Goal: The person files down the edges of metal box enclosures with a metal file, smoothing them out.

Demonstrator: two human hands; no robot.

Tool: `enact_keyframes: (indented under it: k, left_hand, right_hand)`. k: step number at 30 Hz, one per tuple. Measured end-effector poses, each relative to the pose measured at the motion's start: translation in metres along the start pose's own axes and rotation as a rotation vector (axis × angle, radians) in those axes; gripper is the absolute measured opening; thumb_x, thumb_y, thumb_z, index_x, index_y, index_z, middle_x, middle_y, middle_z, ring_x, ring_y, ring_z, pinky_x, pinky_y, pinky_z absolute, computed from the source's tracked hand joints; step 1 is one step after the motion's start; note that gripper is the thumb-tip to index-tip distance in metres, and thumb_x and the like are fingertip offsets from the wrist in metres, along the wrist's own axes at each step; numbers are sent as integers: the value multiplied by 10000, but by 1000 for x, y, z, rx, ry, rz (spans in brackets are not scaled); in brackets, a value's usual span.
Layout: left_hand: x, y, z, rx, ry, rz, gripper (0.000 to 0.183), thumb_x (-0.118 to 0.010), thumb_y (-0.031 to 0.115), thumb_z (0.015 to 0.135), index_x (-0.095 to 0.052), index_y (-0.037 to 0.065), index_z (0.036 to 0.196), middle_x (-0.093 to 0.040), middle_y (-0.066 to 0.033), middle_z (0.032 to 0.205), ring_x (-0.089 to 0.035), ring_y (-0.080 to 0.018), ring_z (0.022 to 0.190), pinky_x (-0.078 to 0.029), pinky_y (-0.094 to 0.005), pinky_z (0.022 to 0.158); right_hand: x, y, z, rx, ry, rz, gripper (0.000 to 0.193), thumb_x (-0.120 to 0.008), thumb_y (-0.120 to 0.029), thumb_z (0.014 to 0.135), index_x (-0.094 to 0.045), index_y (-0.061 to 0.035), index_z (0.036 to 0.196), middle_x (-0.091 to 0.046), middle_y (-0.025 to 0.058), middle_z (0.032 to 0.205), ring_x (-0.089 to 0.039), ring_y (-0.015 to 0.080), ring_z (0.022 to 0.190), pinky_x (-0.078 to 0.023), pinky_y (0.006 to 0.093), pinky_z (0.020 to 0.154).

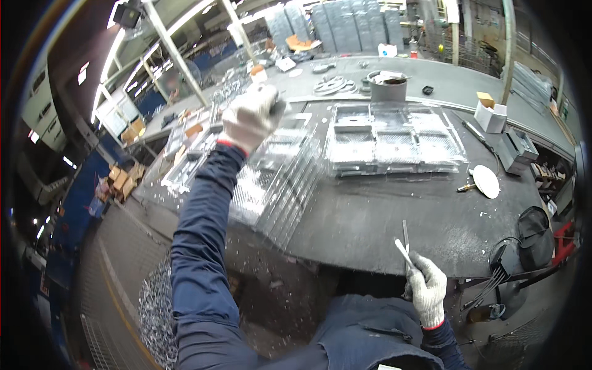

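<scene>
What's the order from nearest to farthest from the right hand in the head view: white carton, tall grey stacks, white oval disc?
From the right hand:
1. White oval disc: ahead, to its right.
2. White carton: beyond the disc, right side.
3. Tall grey stacks: far back, top middle.

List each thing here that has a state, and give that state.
Left hand: gloved, blurred, grip unclear
Right hand: gloved, closed around slim metal pieces
Slim metal pieces: held, far ends apart
Compartmented trays: stacked on table
Grey bucket: upright, items at its mouth
White box: open, flap raised
</scene>
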State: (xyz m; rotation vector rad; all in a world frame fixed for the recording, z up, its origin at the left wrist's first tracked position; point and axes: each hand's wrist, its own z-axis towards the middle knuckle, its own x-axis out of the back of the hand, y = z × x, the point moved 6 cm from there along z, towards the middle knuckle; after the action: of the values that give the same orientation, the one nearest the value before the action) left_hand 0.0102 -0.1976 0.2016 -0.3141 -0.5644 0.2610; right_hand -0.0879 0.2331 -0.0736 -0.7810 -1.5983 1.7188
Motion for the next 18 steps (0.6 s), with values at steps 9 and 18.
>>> enact_keyframes:
  k: [9, 18]
  left_hand:
    - [-15, 27, -19, -185, -233, -53, 128, -820, 173, 996, -760, 99, 1081, -728, -129, 931, -756, -349, 776, -631, -432, 690]
    - [-24, 10, -55, 294, -513, -297, 235, -793, 220, 1026, -769, 45, 1181, -750, -205, 1139, -755, -417, 1017, -625, -458, 873]
  right_hand:
    - [6, 10, -3, -24, 31, -22, 350, -683, 24, 1057, -735, 118, 1390, -734, 51, 833, -649, 69, 647, -539, 268, 590]
    - [-7, -1, 1, 160, -28, -258, 367, -748, 1, 994, -771, 92, 1349, -831, 191, 995, -780, 171, 824, -626, 319, 776]
